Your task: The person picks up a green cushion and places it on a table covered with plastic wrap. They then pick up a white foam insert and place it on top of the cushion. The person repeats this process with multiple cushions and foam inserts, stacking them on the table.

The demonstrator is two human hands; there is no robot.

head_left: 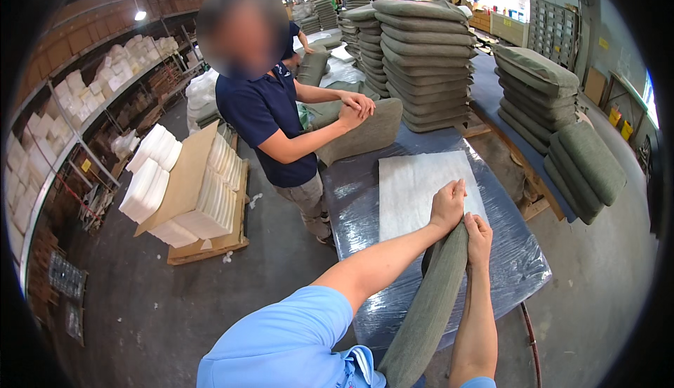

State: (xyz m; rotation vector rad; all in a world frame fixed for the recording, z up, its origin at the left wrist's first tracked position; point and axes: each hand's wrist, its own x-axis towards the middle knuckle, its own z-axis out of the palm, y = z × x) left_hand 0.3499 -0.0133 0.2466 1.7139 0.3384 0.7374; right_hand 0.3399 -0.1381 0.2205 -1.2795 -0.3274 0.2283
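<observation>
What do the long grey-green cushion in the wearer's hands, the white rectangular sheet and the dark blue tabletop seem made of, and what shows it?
Long grey-green cushion: probably woven fabric, matte, judging by its faintly streaked surface.
White rectangular sheet: perhaps fibre wadding, dull, with mottled texture.
Dark blue tabletop: apparently wrapped in plastic film, glossy, given crinkled highlights.

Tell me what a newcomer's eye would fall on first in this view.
Probably the tall stack of grey-green cushions, beyond the white sheet on the plastic-wrapped table. Next, perhaps, the long grey-green piece at lower centre, with the left hand and right hand closed at its far end. The co-worker in navy stands left of the table.
</observation>
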